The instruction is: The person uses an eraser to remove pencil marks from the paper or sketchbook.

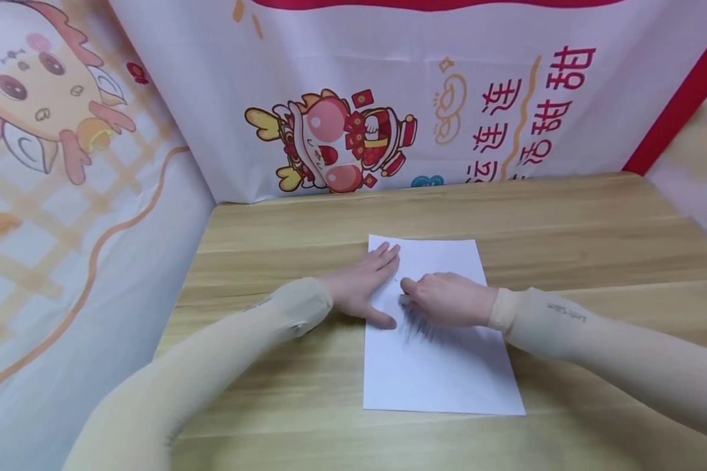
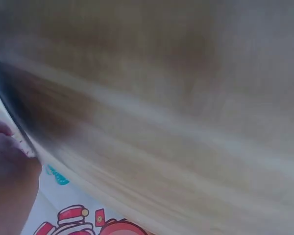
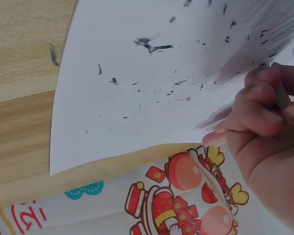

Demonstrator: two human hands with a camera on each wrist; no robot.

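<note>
A white sheet of paper (image 1: 448, 386) lies on the wooden table, with a grey pencil-shaded patch (image 1: 417, 327) near its middle. My left hand (image 1: 361, 286) rests spread on the sheet's left edge, fingers straight and thumb apart. Over the top of the shading, my right hand (image 1: 450, 299) pinches a small pale eraser (image 3: 282, 98) between thumb and curled fingers. Most of the eraser is hidden by the fingers. Dark eraser crumbs (image 3: 148, 45) are scattered across the paper in the right wrist view.
The wooden table (image 1: 271, 242) extends around the sheet on all sides. One dark crumb (image 3: 53, 54) lies on the wood beside the paper. A printed cloth (image 1: 342, 52) with cartoon figures hangs behind the table, and another cloth (image 1: 147, 261) hangs at the left.
</note>
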